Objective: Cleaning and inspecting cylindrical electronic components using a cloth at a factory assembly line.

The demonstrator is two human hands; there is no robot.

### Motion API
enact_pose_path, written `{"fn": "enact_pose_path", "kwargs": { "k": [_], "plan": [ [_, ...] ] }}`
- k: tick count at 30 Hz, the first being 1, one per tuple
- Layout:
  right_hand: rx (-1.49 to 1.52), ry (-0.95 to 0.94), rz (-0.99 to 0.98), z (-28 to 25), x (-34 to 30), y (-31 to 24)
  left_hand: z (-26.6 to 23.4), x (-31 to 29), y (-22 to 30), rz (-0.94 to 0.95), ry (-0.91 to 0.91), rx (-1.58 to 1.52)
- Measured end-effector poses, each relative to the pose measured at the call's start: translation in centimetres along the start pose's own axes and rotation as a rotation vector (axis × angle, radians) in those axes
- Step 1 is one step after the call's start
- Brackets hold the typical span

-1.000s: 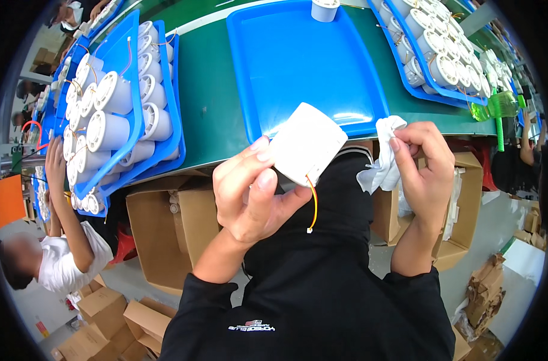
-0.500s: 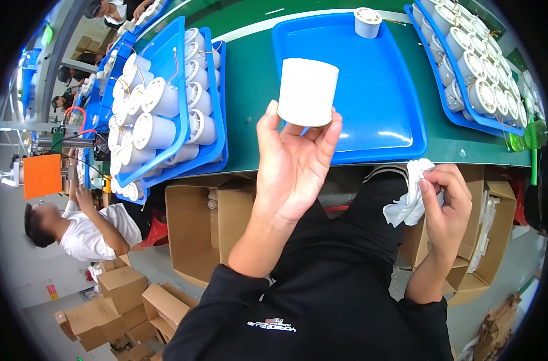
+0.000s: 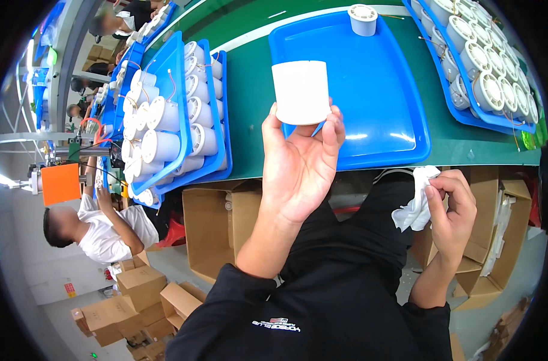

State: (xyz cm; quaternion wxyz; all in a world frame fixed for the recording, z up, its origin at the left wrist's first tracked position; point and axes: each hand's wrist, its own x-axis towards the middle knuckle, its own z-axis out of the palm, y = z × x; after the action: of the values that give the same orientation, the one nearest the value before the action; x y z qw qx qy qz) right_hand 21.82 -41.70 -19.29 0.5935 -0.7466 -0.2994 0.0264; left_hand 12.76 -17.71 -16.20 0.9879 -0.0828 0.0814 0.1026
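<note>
Held up over the near part of a blue tray [image 3: 376,114] is a white cylindrical housing [image 3: 301,92], its smooth side facing me. My left hand [image 3: 303,153] grips it from below, with fingertips around its lower end. A crumpled white cloth [image 3: 417,201] hangs pinched between the thumb and fingers of my right hand [image 3: 453,201], just off the table's near edge and apart from the housing. At the far end of the tray stands another white cylinder [image 3: 363,21] with a slotted top and a thin wire.
Stacked blue trays [image 3: 180,108] of wired white cylinders stand on the left, and a similar loaded tray [image 3: 493,66] on the right. Cardboard boxes [image 3: 211,225] sit below the green table [image 3: 247,90]. A co-worker in a white shirt [image 3: 114,231] is at the left, beside an orange panel [image 3: 60,184].
The housing has turned slightly and shifted a little left in my left hand's grip. My right hand still holds the cloth, slightly lower. The whole view has shifted a bit.
</note>
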Motion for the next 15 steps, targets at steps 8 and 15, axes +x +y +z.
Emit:
{"fn": "enact_pose_path", "kwargs": {
  "k": [8, 15],
  "plan": [
    [0.062, 0.018, 0.064, -0.3, -0.6, 0.6, 0.0, 0.3, -0.7, -0.117, -0.067, -0.081],
    [0.051, 0.008, 0.057, -0.5, -0.9, 1.3, -0.7, 0.3, -0.4, -0.235, -0.266, -0.107]
  ]
}}
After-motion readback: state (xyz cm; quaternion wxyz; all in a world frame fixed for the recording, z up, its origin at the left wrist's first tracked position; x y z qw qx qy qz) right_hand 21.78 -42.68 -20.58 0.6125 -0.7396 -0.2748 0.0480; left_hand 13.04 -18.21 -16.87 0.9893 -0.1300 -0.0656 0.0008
